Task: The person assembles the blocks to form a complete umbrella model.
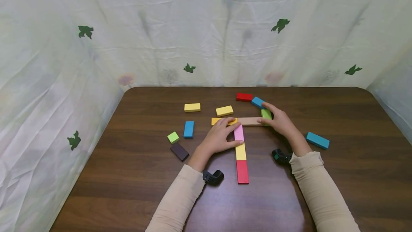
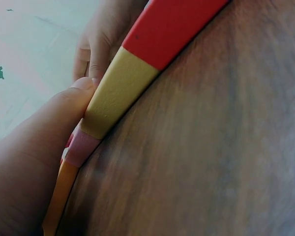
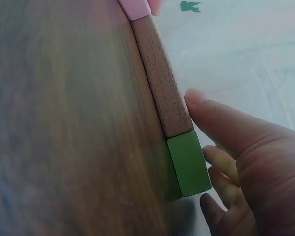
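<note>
Domino-like blocks form a T in the head view: an orange block (image 1: 217, 121) and a plain wood block (image 1: 249, 121) across, with a pink block (image 1: 239, 133), a yellow block (image 1: 240, 151) and a red block (image 1: 243, 172) running down. My left hand (image 1: 219, 138) has its fingers spread over the orange block and the pink block's top, its thumb at the yellow block's edge. My right hand (image 1: 280, 120) reaches around the green block (image 1: 265, 114) at the wood block's right end. Its thumb (image 3: 196, 98) lies by the wood block; its other fingers are partly hidden behind the green one.
Behind the row lie two more yellow blocks (image 1: 192, 107), another red block (image 1: 244, 97) and a blue block (image 1: 258, 102) near my right index finger. To the left are a blue block (image 1: 189, 129), a small green block (image 1: 173, 137) and a dark block (image 1: 179, 152); another blue block (image 1: 317, 140) lies right.
</note>
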Action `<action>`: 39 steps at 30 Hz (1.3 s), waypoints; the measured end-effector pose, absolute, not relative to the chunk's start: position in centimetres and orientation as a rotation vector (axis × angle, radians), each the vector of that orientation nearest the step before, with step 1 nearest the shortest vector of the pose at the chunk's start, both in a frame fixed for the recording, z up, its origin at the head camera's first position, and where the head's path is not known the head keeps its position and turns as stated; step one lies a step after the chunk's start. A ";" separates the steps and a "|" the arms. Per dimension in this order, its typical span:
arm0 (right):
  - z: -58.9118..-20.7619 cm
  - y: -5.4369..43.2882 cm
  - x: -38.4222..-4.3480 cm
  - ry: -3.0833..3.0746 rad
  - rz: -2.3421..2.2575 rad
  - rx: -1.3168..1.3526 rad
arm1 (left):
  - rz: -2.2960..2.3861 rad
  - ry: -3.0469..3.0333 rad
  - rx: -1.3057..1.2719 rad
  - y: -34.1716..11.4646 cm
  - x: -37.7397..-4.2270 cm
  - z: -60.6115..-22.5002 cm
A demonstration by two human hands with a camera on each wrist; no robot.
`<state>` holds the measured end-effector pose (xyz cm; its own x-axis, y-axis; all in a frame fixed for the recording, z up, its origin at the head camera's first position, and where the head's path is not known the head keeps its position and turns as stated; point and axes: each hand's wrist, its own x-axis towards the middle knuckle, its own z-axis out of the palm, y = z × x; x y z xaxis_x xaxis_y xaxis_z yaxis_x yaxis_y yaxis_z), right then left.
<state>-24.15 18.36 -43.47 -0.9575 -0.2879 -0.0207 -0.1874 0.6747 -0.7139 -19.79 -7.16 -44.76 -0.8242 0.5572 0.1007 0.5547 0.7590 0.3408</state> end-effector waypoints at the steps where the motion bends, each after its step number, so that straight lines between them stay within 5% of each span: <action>1: -43.5 18.3 -24.2 2.750 -1.153 -0.392 | 0.557 2.942 0.929 -7.2 -19.8 -44.7; 20: -43.6 18.2 -24.3 2.738 -1.180 -0.401 | 0.561 2.950 0.956 -7.7 -19.9 -43.1; 39: -43.7 18.4 -24.2 2.732 -1.194 -0.393 | 0.737 3.044 0.854 -13.6 -19.4 -41.2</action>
